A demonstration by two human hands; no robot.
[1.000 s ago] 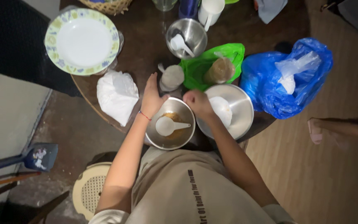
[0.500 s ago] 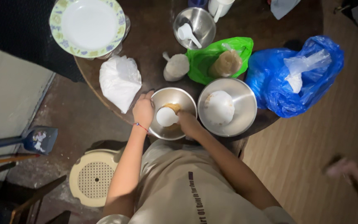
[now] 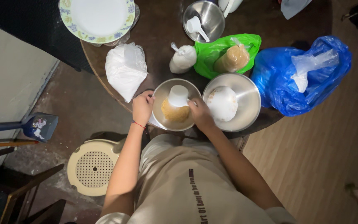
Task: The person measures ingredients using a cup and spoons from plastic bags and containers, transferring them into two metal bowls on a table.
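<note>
left hand (image 3: pixel 142 108) clenched on steel bowl (image 3: pixel 162 93) rim, right hand (image 3: pixel 200 115) grasping white scoop (image 3: pixel 178 96), green bag (image 3: pixel 216 52) behind

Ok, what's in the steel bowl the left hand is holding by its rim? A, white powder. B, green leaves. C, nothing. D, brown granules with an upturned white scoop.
D: the left hand grips the steel bowl, which holds brown granules under a white scoop.

Dim, centre-lit, corners perhaps blurred

On the round table lie a white sack (image 3: pixel 126 70), a green bag (image 3: pixel 220 52) and a blue bag (image 3: pixel 307 76).
</note>
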